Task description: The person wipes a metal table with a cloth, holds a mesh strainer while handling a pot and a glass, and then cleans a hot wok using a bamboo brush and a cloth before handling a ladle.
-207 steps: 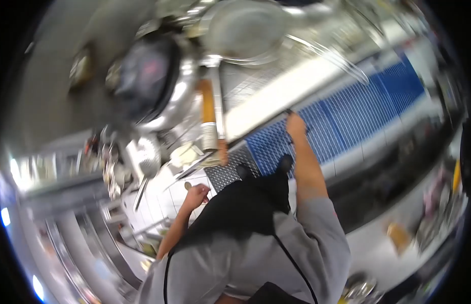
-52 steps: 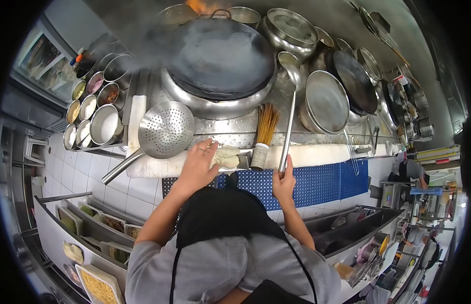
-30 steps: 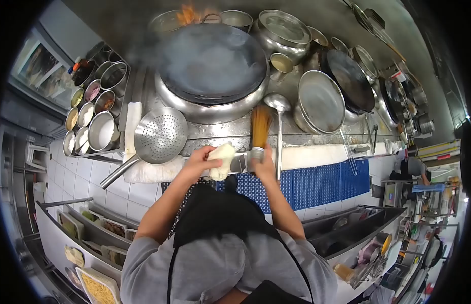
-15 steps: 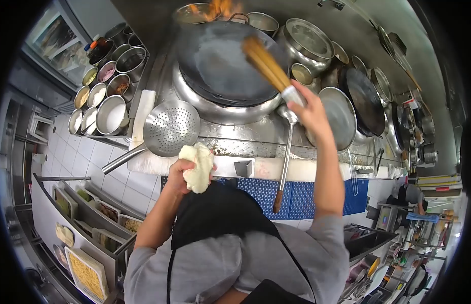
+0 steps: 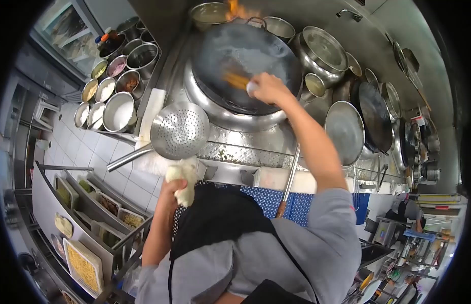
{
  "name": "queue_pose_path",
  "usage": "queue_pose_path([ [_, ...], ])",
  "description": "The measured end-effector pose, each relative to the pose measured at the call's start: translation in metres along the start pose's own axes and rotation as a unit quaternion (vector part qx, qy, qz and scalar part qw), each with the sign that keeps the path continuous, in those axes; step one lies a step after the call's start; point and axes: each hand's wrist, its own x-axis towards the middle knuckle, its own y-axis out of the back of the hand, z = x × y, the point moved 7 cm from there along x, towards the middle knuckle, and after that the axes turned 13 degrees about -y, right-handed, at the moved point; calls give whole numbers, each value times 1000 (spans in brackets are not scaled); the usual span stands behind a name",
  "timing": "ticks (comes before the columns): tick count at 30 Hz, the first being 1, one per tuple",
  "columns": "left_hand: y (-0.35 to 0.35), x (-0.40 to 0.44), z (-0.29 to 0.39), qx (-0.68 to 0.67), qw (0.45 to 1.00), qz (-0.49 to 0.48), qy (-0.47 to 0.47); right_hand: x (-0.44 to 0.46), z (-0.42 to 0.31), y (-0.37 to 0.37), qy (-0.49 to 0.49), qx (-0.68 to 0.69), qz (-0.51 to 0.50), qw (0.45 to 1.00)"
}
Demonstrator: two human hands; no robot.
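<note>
My right hand (image 5: 270,89) is closed around the pale handle of a bamboo wok brush (image 5: 236,80), whose bristles are blurred over the inside of a large dark wok (image 5: 223,53). The wok sits in a shiny metal ring on the range, and flame shows behind it. Low at the front of the range, my left hand (image 5: 170,195) grips a cream-coloured cloth (image 5: 182,183). Just above that cloth lies a perforated strainer (image 5: 180,130), its handle pointing left. A long-handled ladle (image 5: 290,185) lies under my right forearm, its bowl mostly hidden.
Metal pots of ingredients (image 5: 120,111) stand at the left. Lidded pots (image 5: 324,49), a round metal pan (image 5: 345,133) and another dark wok (image 5: 373,116) line the right. Food trays (image 5: 83,263) are at lower left. Another person (image 5: 410,207) stands far right.
My right hand has brought the brush down and left, from above the wok's right side into the wok. The left hand with the cloth has shifted slightly down and left. The view has tilted a little.
</note>
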Motion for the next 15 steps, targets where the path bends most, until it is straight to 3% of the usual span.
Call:
queue_pose_path([
  [1, 10, 2, 1, -17, 1000, 0, -21, -16, -1, 16, 33, -65, -31, 997],
  [4, 5, -1, 14, 3, 1000, 7, -13, -5, 10, 21, -18, -62, -2, 998],
  [8, -19, 16, 14, 46, 999, -16, 0, 44, 12, -35, -89, 46, 76, 992],
  [12, -16, 11, 19, 56, 998, -37, -4, -11, 3, 5, -15, -62, -11, 998],
  [15, -9, 11, 15, 40, 999, -28, -9, -31, 4, 36, -31, -136, -15, 990],
])
